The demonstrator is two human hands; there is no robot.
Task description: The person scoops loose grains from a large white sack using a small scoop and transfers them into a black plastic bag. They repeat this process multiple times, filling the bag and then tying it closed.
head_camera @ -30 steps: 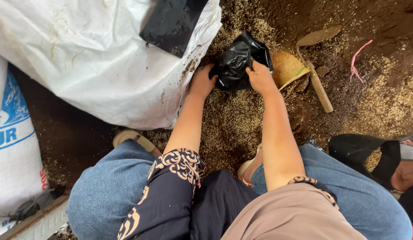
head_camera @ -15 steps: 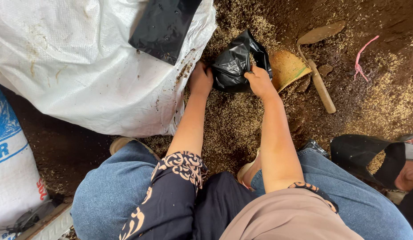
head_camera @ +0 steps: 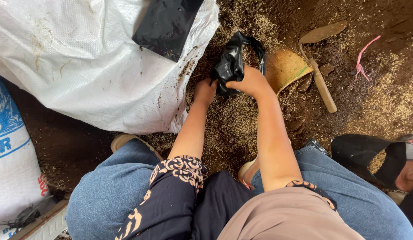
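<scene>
Black plastic bag [head_camera: 233, 62] in right hand [head_camera: 251, 82] grip, left hand [head_camera: 205, 91] alongside.

So the black plastic bag [head_camera: 233, 62] looks way more scrunched now. A second ago it sat wide and puffy between both hands, now it's bunched up narrow and tall. The right hand [head_camera: 251, 82] has slid over the top of it with a tighter grip, and the left hand [head_camera: 205, 91] has dropped lower, down at the bag's bottom edge by the husks [head_camera: 228, 124].
</scene>
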